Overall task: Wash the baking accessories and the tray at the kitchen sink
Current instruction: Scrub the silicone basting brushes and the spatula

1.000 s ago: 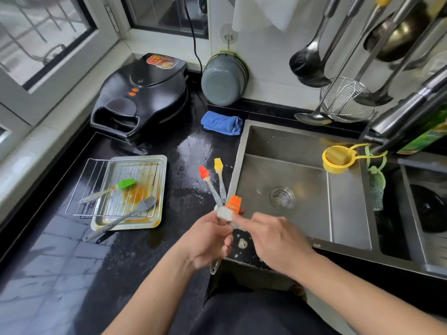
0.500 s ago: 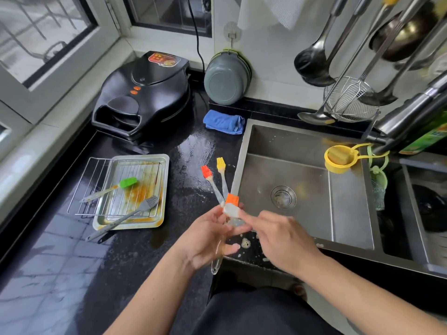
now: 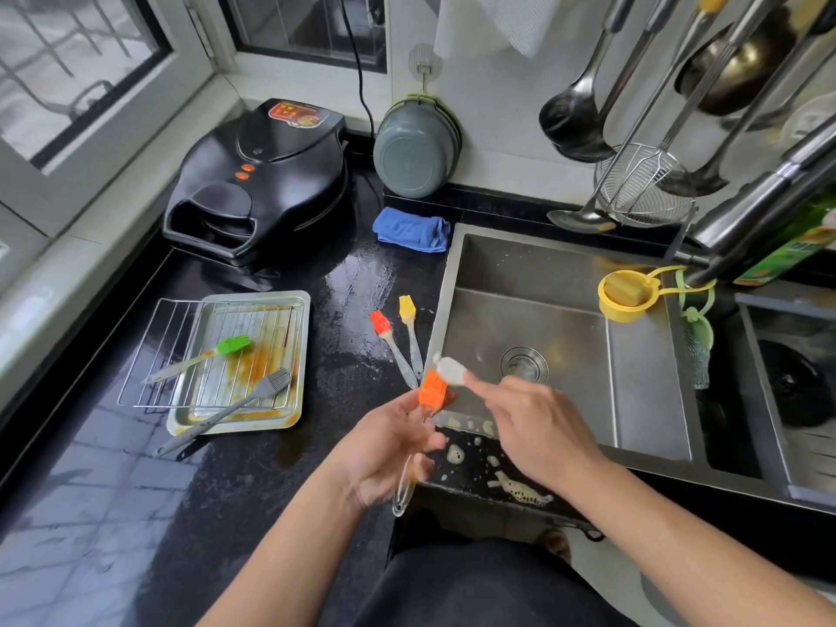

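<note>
White pad (image 3: 450, 370) lifted off orange brush (image 3: 433, 394); right hand (image 3: 534, 427) pinches pad, left hand (image 3: 389, 450) grips brush, over sink (image 3: 647, 427) corner. No legible writing.

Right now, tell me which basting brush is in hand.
The orange-bristled brush, gripped by the left hand at the sink edge. The red, yellow, green and grey brushes all lie untouched.

Left hand (image 3: 389, 450) grips curled; right hand (image 3: 534, 427) pinches, forefinger extended.

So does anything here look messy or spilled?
Yes. Blobs of soapy foam sit on the black counter's front edge by the sink, under the hands. The baking tray carries orange greasy residue, with a smear beside its near corner.
</note>
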Tool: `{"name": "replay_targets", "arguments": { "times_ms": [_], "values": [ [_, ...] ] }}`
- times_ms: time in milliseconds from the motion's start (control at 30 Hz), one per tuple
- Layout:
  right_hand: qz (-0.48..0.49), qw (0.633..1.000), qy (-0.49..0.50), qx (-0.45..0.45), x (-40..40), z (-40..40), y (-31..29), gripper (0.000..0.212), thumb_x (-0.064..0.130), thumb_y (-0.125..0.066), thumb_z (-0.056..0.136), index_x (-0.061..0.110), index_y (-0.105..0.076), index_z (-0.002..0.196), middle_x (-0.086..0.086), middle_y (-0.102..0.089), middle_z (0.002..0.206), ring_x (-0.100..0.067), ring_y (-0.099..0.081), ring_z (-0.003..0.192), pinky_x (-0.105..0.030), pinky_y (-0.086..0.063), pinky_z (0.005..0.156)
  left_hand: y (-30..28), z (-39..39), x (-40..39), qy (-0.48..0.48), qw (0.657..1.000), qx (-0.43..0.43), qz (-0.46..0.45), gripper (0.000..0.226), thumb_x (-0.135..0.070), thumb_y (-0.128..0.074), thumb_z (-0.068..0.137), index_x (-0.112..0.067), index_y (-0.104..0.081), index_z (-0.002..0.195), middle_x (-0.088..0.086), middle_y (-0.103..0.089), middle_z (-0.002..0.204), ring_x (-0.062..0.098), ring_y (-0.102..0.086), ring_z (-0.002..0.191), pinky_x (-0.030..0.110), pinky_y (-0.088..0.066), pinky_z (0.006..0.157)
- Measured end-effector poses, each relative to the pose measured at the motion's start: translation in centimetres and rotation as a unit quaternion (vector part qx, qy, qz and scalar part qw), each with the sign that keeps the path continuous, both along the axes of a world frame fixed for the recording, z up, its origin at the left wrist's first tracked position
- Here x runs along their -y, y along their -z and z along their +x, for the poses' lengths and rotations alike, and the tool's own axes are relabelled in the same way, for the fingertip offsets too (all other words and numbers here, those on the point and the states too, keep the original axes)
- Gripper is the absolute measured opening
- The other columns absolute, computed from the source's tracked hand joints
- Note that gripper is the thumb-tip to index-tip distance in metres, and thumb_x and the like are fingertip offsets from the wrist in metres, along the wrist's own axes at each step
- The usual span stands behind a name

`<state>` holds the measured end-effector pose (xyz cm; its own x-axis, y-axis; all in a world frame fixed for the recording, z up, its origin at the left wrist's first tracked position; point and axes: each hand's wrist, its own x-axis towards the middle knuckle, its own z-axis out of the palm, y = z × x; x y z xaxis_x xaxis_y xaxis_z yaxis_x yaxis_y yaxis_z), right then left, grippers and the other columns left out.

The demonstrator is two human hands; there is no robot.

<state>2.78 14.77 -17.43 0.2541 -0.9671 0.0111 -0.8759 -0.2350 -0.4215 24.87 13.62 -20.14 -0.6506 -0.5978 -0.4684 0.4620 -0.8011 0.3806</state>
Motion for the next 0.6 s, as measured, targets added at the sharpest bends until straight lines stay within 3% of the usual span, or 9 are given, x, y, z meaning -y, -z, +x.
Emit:
{"name": "replay_targets", "arguments": {
  "times_ms": [100,267,400,500,600],
  "values": [
    [0.03,0.998,-0.063,-0.004,-2.1,1.2,-0.1,0.059,0.014,-0.053,0.098,0.048,-0.046,0.146,0.008,-0.046,0.073,-0.026,-0.054,0.062,-0.038,-0.045,0.052,0.1,-0.1,0.2,-0.003,1.0,0.011,0.016,0.059,0.019,-0.047,0.085,0.001,-0.051,0.142,0.012,-0.058,0.114,0.014,-0.067,0.061,0.019,-0.046,0.041],
    [0.042,0.998,0.05,0.022,0.4,0.4,1.1,0.049,0.018,-0.049,0.104,0.047,-0.046,0.144,0.007,-0.05,0.074,-0.022,-0.054,0.068,-0.04,-0.049,0.061,0.3,-0.5,0.3,0.003,0.998,0.051,0.039,0.053,0.021,-0.037,0.093,0.004,-0.051,0.141,0.015,-0.054,0.119,0.014,-0.066,0.059,0.02,-0.045,0.04],
    [0.061,0.996,-0.052,0.029,-1.9,2.1,0.5,0.062,0.02,-0.048,0.102,0.057,-0.028,0.148,0.007,-0.049,0.076,-0.025,-0.056,0.069,-0.04,-0.049,0.06,-0.2,-0.9,0.2,0.01,0.993,0.116,0.024,0.052,0.022,-0.033,0.093,0.0,-0.057,0.133,0.01,-0.059,0.096,0.01,-0.058,0.055,0.017,-0.039,0.037],
    [0.046,0.999,-0.002,0.02,-0.3,1.5,1.2,0.054,0.018,-0.046,0.103,0.049,-0.041,0.147,0.006,-0.05,0.078,-0.025,-0.057,0.07,-0.044,-0.053,0.064,-0.4,-1.2,0.0,0.027,0.992,0.125,0.005,0.056,0.023,-0.032,0.092,-0.004,-0.057,0.134,0.006,-0.058,0.097,0.01,-0.057,0.056,0.017,-0.04,0.036],
    [0.054,0.998,-0.031,0.013,-1.0,1.8,0.8,0.053,0.018,-0.046,0.104,0.047,-0.042,0.148,0.005,-0.05,0.079,-0.024,-0.055,0.068,-0.043,-0.051,0.062,-0.1,-1.1,-0.3,0.034,0.991,0.131,0.006,0.059,0.024,-0.033,0.091,-0.002,-0.052,0.14,0.004,-0.052,0.089,0.009,-0.056,0.054,0.017,-0.039,0.036]
  ]
}}
